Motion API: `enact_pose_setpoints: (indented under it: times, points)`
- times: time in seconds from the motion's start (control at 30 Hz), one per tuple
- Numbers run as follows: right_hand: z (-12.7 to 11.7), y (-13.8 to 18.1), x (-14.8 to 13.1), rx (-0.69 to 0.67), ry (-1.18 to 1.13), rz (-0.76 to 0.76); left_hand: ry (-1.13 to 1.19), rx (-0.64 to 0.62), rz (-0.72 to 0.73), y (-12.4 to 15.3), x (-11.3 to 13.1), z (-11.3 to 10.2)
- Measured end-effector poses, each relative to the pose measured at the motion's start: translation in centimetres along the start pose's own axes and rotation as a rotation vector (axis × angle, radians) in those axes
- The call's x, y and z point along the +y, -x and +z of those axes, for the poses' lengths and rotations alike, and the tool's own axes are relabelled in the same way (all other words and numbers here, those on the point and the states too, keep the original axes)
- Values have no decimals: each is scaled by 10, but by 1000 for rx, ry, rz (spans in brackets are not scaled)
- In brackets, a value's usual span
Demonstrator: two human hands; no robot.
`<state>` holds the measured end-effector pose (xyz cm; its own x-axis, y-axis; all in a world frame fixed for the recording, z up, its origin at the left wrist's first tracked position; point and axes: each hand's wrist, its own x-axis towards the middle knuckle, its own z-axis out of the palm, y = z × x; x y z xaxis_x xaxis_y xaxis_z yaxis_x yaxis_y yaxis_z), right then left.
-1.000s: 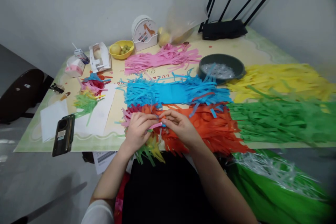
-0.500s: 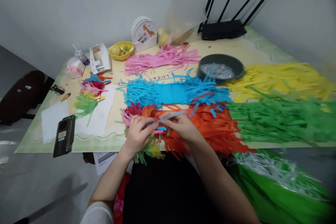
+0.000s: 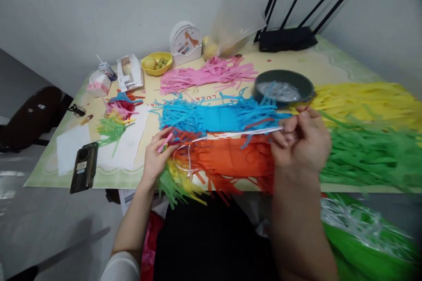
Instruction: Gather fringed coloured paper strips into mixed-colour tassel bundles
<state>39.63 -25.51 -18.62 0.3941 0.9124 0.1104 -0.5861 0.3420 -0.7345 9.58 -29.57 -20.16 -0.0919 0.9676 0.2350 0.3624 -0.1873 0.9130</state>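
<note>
My left hand [image 3: 157, 153] is closed around a bundle of multicoloured paper strips [image 3: 174, 180], whose green and yellow ends hang down over the table's front edge. A thin white string [image 3: 247, 132] runs from near this bundle to the right, with a loose loop by the strips. At its far end my right hand [image 3: 301, 138] pinches the string and holds it stretched. Beneath it lies a fringed orange paper sheet [image 3: 244, 156]. Just behind that sits a fringed blue paper sheet [image 3: 216, 117].
Fringed pink [image 3: 204, 77], yellow [image 3: 369, 101] and green paper [image 3: 372, 153] lie around. A dark bowl [image 3: 306, 85] holds clear plastic strands. A router [image 3: 286, 38] stands behind. At left are a multicoloured tassel [image 3: 114, 127], a phone [image 3: 84, 167] and a yellow fruit dish [image 3: 156, 71].
My right hand has moved away from my left toward the right, drawing out the white string. My left hand has shifted slightly left and stays on the paper bundle.
</note>
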Motion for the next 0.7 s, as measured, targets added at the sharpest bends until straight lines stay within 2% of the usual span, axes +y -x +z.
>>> enact_pose_setpoints:
  times: [0.17,0.3,0.4,0.57,0.63,0.7]
  points:
    - [23,36,7,-70,172,22,110,148,-149,-2,19,-9]
    - [40,52,14,-164,406,-78,153,152,-119,-3,28,-11]
    - [39,35,7,-75,450,-245,190,156,-148,-13,22,-25]
    - [32,0,-11,112,413,-391,200,343,-189,-34,6,-61]
    - [36,6,-10,58,481,-355,194,341,-196,-34,10,-62]
    - [47,24,-2,-151,589,-202,216,272,-203,-27,18,-49]
